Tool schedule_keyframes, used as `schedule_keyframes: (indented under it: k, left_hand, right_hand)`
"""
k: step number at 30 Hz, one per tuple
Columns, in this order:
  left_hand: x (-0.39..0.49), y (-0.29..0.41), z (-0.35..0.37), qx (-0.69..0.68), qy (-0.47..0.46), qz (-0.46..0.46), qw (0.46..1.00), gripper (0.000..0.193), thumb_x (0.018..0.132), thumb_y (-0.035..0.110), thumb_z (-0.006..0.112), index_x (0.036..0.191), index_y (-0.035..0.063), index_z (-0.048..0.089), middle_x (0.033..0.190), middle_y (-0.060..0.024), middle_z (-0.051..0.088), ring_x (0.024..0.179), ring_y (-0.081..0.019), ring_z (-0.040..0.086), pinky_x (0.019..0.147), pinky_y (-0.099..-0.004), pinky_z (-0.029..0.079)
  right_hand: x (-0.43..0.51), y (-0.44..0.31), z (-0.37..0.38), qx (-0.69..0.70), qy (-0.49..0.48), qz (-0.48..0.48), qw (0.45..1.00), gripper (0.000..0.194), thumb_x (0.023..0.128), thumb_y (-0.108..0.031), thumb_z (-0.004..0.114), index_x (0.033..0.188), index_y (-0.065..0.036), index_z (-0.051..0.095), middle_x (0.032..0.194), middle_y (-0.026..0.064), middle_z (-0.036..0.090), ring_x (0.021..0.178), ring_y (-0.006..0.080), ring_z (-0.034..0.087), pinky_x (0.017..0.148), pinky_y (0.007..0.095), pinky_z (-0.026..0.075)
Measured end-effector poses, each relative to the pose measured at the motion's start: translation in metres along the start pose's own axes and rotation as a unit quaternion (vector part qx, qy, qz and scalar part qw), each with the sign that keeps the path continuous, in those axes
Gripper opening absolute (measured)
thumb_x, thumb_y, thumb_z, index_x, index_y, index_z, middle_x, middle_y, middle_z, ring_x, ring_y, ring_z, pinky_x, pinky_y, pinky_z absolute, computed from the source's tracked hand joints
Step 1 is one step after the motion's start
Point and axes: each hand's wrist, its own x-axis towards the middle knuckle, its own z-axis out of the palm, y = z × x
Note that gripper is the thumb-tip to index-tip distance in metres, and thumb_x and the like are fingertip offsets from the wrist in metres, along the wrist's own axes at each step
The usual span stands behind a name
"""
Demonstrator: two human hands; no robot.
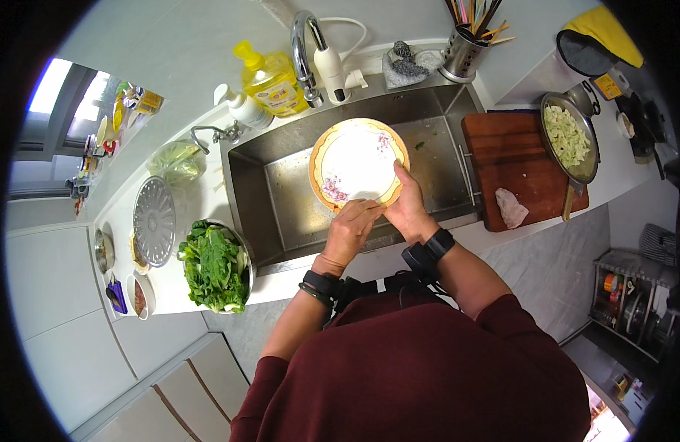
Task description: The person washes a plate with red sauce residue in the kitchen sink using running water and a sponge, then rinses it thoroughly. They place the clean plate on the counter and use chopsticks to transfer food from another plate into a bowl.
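Over the stainless steel sink (287,243), a white plate (359,160) with a yellow-orange rim and pink flowers is held tilted. My right hand (410,203) grips its lower right edge, thumb on the face and the other fingers hidden beneath. My left hand (351,231) touches the plate's near edge with bent fingertips; whether it grips the edge is not plain. Behind the plate stands a chrome faucet (304,55). Bits of green leaf lie on the sink floor.
Left of the sink sit a bowl of leafy greens (214,271) and a perforated metal lid (154,221). On the right, a wooden cutting board (500,160) bears a piece of raw meat (511,208), a metal bowl of chopped cabbage (566,138) and a partly hidden knife (568,203). Soap bottles (276,91) line the back.
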Motion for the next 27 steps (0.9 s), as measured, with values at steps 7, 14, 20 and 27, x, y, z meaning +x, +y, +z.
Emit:
schedule_keyframes:
  k: [7,14,20,27]
  left_hand:
    - [-0.004,-0.002,-0.009,0.041,0.025,0.022,0.999,0.021,0.075,0.002,0.072,0.095,0.0061,0.071,0.094,-0.0085,0.068,0.089,-0.0263,0.064,0.08,-0.0351,0.053]
    - [-0.007,-0.011,-0.014,0.04,0.065,-0.007,0.997,0.022,0.077,0.001,0.069,0.098,0.0055,0.07,0.098,-0.0092,0.067,0.094,-0.0278,0.064,0.087,-0.0366,0.051]
    - [-0.013,-0.016,-0.018,0.085,0.061,-0.024,0.994,0.031,0.078,-0.001,0.065,0.108,0.0084,0.069,0.109,-0.009,0.066,0.107,-0.0277,0.062,0.101,-0.0441,0.044]
    - [-0.008,-0.015,-0.013,0.129,0.112,-0.108,0.979,0.025,0.083,0.002,0.064,0.107,0.0063,0.069,0.11,-0.0117,0.066,0.108,-0.0286,0.061,0.102,-0.0449,0.042]
  right_hand:
    - [-0.004,-0.003,0.002,-0.008,-0.013,0.004,1.0,0.05,0.1,-0.035,0.042,0.14,-0.003,0.038,0.14,0.0118,0.047,0.125,0.0259,0.047,0.107,0.0418,0.035]
    - [0.0,-0.008,0.006,-0.003,-0.016,0.007,1.0,0.051,0.1,-0.034,0.043,0.139,-0.003,0.038,0.14,0.0121,0.047,0.126,0.0266,0.046,0.106,0.0426,0.035]
    - [0.0,-0.007,0.01,-0.008,0.01,-0.013,1.0,0.05,0.1,-0.035,0.043,0.139,-0.004,0.039,0.139,0.0124,0.047,0.126,0.0273,0.046,0.106,0.0441,0.035]
    - [-0.001,-0.008,0.013,-0.007,0.02,-0.023,1.0,0.048,0.1,-0.033,0.042,0.139,-0.004,0.039,0.14,0.0121,0.047,0.126,0.0272,0.046,0.106,0.0447,0.036]
